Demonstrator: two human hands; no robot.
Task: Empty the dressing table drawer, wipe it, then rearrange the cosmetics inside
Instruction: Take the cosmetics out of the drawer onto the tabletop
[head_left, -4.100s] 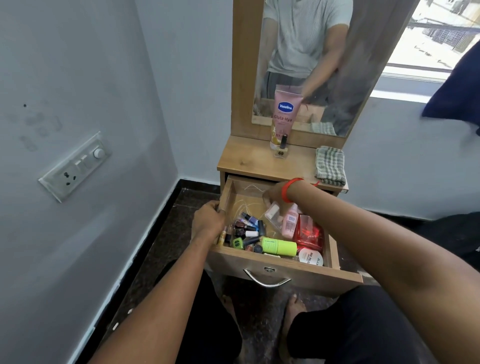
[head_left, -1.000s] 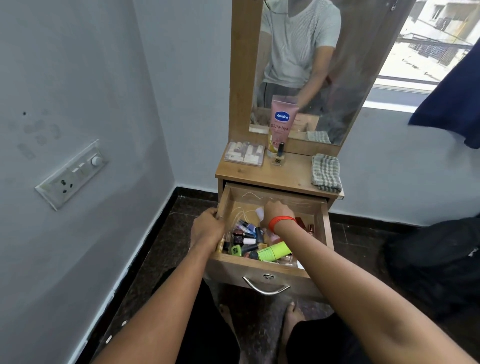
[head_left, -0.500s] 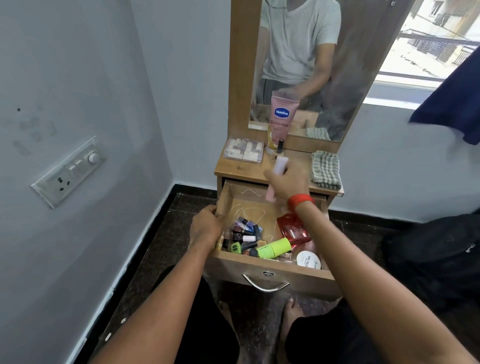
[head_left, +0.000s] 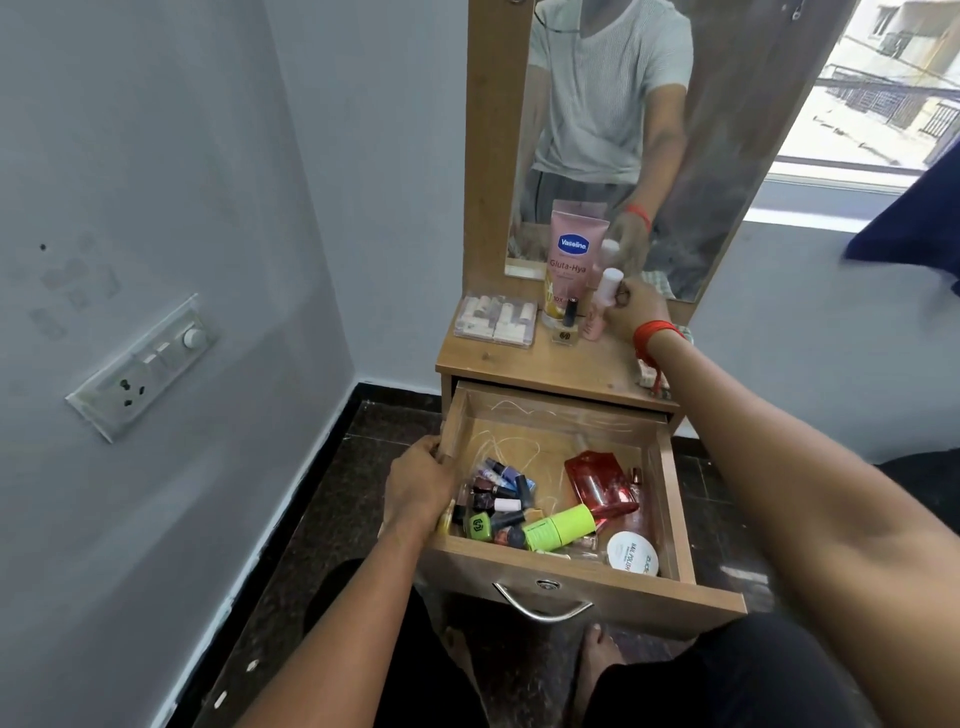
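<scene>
Pink bottle (head_left: 602, 304) in right hand (head_left: 638, 307) grip beside Vaseline Gluta-Hya tube (head_left: 571, 260); left hand (head_left: 415, 488) grip around drawer (head_left: 670, 499) side.

Soft daylight from the window (head_left: 857, 104) at right, blown-out outside, wide-angle bowing at edges, mild softness

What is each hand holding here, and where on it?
Right hand grips the pink bottle near its white cap; left hand holds the drawer by its left wall.

tabletop (head_left: 519, 366) wooden | back-left: clear case (head_left: 495, 320) lying flat | back-centre: Vaseline tube (head_left: 571, 260) upright | just in front: small dark-capped bottle (head_left: 568, 325) | beside it: pink bottle (head_left: 600, 306) upright | right edge: cloth (head_left: 645, 375), mostly hidden
</scene>
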